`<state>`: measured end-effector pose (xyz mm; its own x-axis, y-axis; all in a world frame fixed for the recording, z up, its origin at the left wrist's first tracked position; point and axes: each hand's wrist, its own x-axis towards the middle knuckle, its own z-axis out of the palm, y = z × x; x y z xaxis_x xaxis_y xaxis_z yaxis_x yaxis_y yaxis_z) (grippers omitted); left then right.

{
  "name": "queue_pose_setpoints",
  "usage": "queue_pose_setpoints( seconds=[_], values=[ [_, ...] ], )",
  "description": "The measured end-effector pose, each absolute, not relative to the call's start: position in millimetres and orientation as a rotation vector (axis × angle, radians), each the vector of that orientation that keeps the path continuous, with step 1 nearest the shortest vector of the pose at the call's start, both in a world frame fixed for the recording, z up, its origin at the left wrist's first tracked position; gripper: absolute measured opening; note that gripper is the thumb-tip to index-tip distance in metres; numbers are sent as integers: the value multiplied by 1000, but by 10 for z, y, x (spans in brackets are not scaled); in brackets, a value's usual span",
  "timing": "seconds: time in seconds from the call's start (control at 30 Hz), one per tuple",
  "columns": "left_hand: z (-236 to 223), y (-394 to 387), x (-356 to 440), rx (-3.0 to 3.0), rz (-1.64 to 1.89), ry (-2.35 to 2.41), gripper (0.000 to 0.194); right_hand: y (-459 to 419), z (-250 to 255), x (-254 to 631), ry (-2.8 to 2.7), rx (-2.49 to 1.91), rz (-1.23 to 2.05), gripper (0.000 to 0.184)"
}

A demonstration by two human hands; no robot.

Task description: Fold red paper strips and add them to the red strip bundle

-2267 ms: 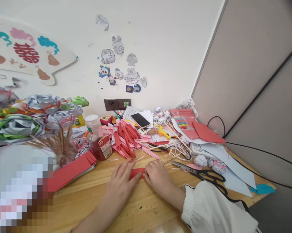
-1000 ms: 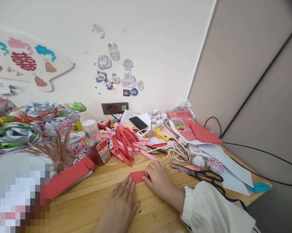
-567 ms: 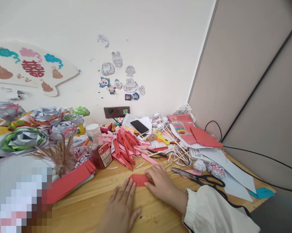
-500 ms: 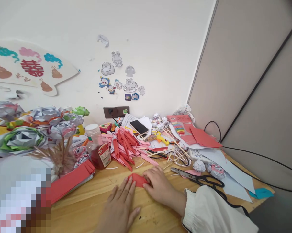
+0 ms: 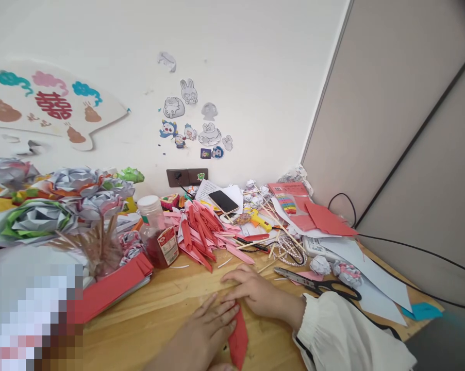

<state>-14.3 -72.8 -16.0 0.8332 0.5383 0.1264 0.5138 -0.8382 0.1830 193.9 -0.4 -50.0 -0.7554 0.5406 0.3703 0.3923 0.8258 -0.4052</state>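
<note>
A narrow folded strip of red paper (image 5: 238, 337) lies on the wooden table, pointed at its near end and slanting toward me. My left hand (image 5: 209, 330) rests over its left edge with the fingers lying flat, pressing on it. Just beyond, my right hand (image 5: 251, 291) reaches in from the right to the strip's far end. Its thumb meets the left fingertips and its forefinger stretches out above the table, apart from the thumb. The strip's far end is partly hidden under the hands.
A pile of folded red and pink strips (image 5: 201, 232) lies behind my hands, beside a jar (image 5: 159, 245). Scissors (image 5: 317, 283) lie to the right, near crumpled paper balls (image 5: 320, 265). Stacked red paper (image 5: 112, 291) is at left. A phone (image 5: 223, 202) and a yellow glue gun (image 5: 259, 220) are farther back.
The red paper has turned from lying crosswise to pointing toward me, and now looks long and narrow. My left hand moved right over it; my right hand loosened and its forefinger stretched out.
</note>
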Motion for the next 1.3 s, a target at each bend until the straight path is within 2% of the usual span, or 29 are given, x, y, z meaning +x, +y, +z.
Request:
queue_pose_setpoints(
  seconds=[0.2, 0.33, 0.4, 0.47, 0.6, 0.67, 0.8, 0.97, 1.1, 1.3],
  values=[
    [-269, -630, -264, 3061, 232, 944, 66, -57, -377, 2010, -2592, -776, 216, 33],
    [-431, -483, -369, 3152, 389, 1200, 44, -112, -288, 2013, -2605, -855, 96, 19],
    [-483, -424, -407, 3149, 417, 1241, 39, -122, -276, 1994, -2620, -856, 48, 22],
    [-503, -390, -430, 3128, 418, 1239, 40, -117, -288, 1967, -2630, -843, -15, 25],
    [-444, -375, -446, 3106, 449, 1224, 46, -77, -374, 1914, -2681, -764, -136, 13],
    [-388, -370, -452, 3091, 552, 1230, 42, -50, -426, 1901, -2698, -746, -172, 18],
    [-313, -354, -458, 3039, 651, 1258, 26, -2, -488, 1906, -2679, -723, -167, 16],
    [-334, -343, -449, 3151, 545, 1219, 35, 39, -507, 1911, -2633, -737, -86, 20],
    [-368, -340, -445, 3199, 484, 1244, 30, 50, -516, 1890, -2607, -766, -79, 13],
    [-436, -330, -412, 3107, 630, 1368, 30, 13, -493, 1819, -2598, -838, -77, 12]
  ],
)
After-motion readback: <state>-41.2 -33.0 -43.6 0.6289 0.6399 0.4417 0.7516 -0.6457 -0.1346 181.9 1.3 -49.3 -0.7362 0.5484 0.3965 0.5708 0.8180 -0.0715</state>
